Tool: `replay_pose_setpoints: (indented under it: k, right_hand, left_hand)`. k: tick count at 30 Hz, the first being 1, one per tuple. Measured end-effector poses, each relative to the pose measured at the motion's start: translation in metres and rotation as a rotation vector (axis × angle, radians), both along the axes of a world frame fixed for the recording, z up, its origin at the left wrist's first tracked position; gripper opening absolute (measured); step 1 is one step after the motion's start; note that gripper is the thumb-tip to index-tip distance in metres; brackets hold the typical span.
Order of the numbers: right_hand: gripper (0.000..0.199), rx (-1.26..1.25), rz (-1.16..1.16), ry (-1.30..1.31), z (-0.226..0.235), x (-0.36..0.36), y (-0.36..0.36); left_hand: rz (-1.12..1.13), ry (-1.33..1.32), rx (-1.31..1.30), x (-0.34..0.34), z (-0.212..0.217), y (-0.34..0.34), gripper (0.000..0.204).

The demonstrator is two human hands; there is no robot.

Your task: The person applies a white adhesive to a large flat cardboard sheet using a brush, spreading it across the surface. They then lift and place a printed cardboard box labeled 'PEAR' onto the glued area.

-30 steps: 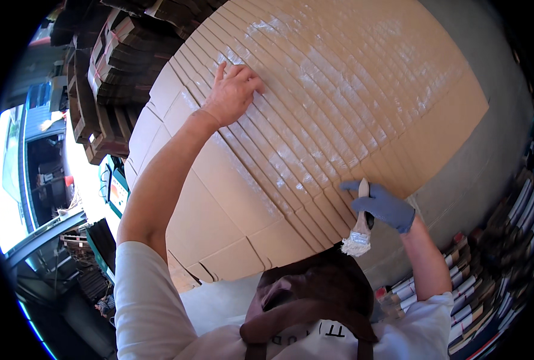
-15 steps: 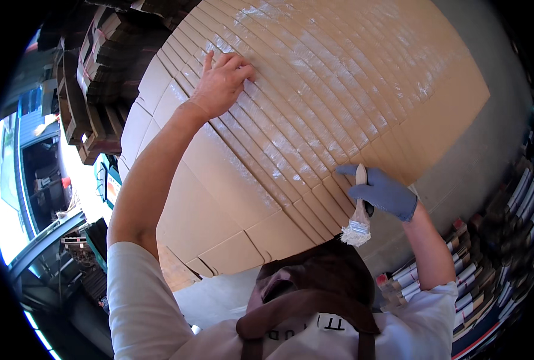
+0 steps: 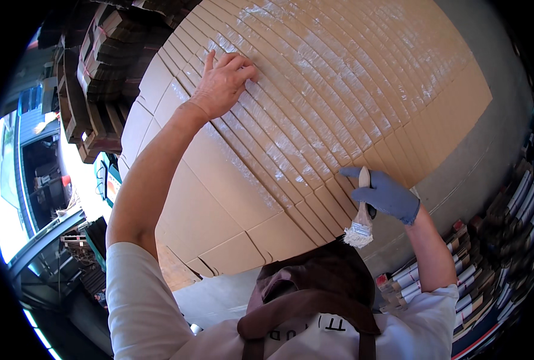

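Note:
A wide fan of overlapping flat cardboard sheets (image 3: pixel 315 114) lies on the work table, their exposed strips shiny and wet-looking. My bare left hand (image 3: pixel 222 84) rests flat on the upper left of the fan, fingers spread and pressing the sheets. My right hand (image 3: pixel 387 195), in a blue glove, grips a wooden-handled paintbrush (image 3: pixel 361 219) at the fan's lower right edge, its pale bristles pointing down toward me, just off the cardboard. My brown apron (image 3: pixel 315 294) and white shirt fill the bottom of the view.
Stacks of folded cardboard on pallets (image 3: pixel 93 78) stand at the upper left. The grey table surface (image 3: pixel 489 150) shows to the right of the fan. Shelves with stacked flat goods (image 3: pixel 495 252) run along the right. A bright doorway (image 3: pixel 15 180) opens at the left.
My left hand has slid a little to the right and down across the sheets. My right hand with the brush has drawn back toward me along the fan's lower edge.

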State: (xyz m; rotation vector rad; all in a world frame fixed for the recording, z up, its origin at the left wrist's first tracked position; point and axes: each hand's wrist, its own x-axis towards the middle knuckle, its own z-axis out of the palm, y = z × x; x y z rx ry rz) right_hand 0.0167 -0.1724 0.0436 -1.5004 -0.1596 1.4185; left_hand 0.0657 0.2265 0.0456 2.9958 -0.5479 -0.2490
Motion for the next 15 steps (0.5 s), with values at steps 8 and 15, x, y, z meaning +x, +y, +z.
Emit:
replay_pose_setpoints:
  k: [8, 15]
  right_hand:
    - [0.059, -0.009, -0.012, 0.023, 0.0021, -0.0008, -0.0003]
    - [0.059, -0.009, -0.005, 0.006, 0.0022, -0.001, 0.0]
  left_hand:
    - [-0.016, 0.017, -0.01, -0.0005, -0.0002, 0.0033, 0.029]
    - [-0.014, 0.023, 0.002, -0.0003, 0.0, 0.0032, 0.031]
